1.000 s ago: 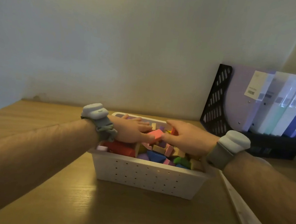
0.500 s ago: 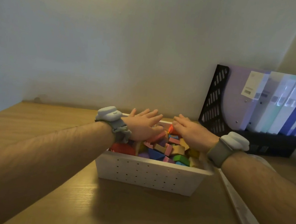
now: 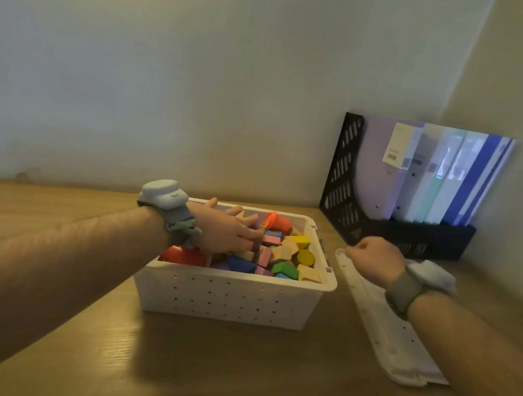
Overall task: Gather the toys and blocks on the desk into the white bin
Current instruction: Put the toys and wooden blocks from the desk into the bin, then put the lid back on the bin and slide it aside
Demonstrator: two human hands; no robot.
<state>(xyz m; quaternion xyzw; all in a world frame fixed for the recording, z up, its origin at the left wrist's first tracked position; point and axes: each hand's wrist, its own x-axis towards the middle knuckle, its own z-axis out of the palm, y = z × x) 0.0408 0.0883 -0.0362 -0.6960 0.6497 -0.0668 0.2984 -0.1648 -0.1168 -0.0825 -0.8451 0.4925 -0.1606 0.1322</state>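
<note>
L hand (image 3: 225, 232) – fingers flat on blocks (image 3: 280, 254) in white bin (image 3: 228, 296) | R hand (image 3: 372, 259) – fingers curled, empty, beside bin

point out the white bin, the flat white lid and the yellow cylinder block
white bin (image 3: 228, 300): head view, on its perforated front wall
flat white lid (image 3: 378, 330): head view, on its bare top face beside the bin
yellow cylinder block (image 3: 306, 258): head view, on its round end face, inside the bin

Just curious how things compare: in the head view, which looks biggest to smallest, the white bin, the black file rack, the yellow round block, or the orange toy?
1. black file rack
2. white bin, though it sits nearer the camera, so unsure
3. orange toy and yellow round block look alike
</note>
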